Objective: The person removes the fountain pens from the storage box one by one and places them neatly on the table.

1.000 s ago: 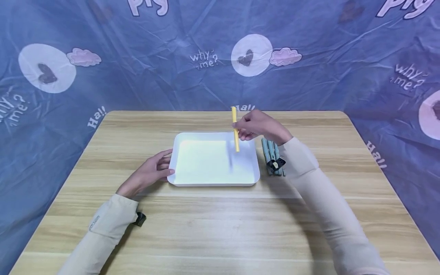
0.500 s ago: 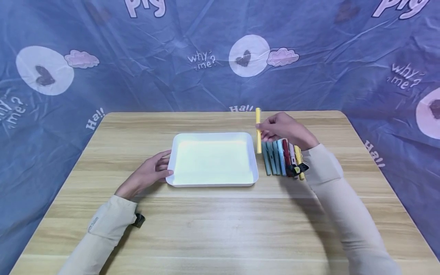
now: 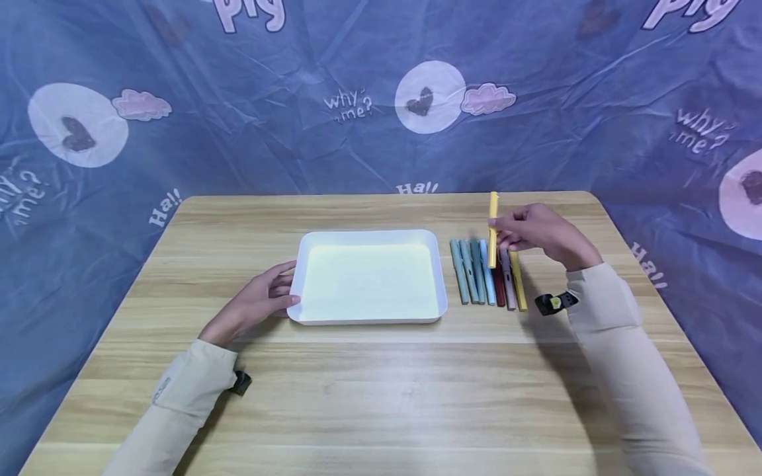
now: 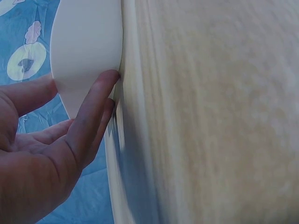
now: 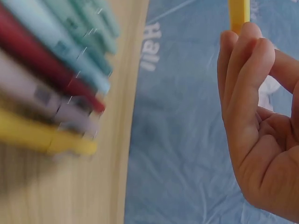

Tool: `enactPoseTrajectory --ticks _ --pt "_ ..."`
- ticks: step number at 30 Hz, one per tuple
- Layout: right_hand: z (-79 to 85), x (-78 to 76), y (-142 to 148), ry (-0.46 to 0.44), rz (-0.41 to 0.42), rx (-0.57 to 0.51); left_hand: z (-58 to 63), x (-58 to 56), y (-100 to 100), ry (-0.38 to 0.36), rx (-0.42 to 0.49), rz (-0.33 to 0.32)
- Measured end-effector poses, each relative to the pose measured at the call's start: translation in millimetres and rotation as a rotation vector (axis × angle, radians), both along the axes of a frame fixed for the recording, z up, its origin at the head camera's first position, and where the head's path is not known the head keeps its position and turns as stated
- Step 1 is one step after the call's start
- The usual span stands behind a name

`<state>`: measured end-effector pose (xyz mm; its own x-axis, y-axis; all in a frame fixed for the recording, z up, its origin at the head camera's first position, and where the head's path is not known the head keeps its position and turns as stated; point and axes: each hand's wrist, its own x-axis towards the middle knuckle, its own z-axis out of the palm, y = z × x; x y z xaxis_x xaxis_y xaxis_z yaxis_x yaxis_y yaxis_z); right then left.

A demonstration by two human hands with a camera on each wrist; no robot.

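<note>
My right hand (image 3: 538,231) pinches a yellow pen (image 3: 493,231) between thumb and fingertips, holding it roughly upright above a row of capped pens (image 3: 479,274). In the right wrist view only the lower end of that pen (image 5: 239,14) shows, past the fingers. At the left end of a white rectangular tray (image 3: 369,317), my left hand (image 3: 256,301) holds on, thumb at the rim by the near corner. The left wrist view shows its fingers against the tray's outer wall (image 4: 91,42), close to the tabletop.
The row lies right of the tray, side by side: several teal pens (image 3: 460,274), then a light blue pen (image 3: 487,281), a dark red one, a lilac pen (image 3: 508,281) and another yellow pen (image 3: 518,284). A blue printed cloth (image 3: 268,132) hangs behind the wooden table (image 3: 369,410).
My right hand has carried the yellow pen rightward, from over the tray to above the row, uncovering the pens there. The left hand has stayed at the tray.
</note>
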<state>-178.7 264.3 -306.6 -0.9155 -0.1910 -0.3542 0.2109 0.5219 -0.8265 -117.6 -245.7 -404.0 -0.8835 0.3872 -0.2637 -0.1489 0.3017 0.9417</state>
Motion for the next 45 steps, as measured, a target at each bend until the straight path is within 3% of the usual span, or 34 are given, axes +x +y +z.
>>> enactPoseTrajectory --ticks 13,26,33,45 --pt "-18.0 10.1 48.2 -0.033 0.009 0.082 0.3 -2.7 -0.5 0.006 -0.005 0.000" --pt "-39.0 16.1 79.7 -0.128 0.025 0.139 -1.1 -2.6 -1.5 0.002 -0.008 0.005" --pt "-52.0 22.2 84.9 -0.182 0.046 0.146 -1.6 -1.9 -0.6 0.007 -0.015 0.000" --pt "-60.4 21.2 78.8 -0.218 0.118 0.167 0.3 -2.3 -0.7 0.002 0.002 -0.001"
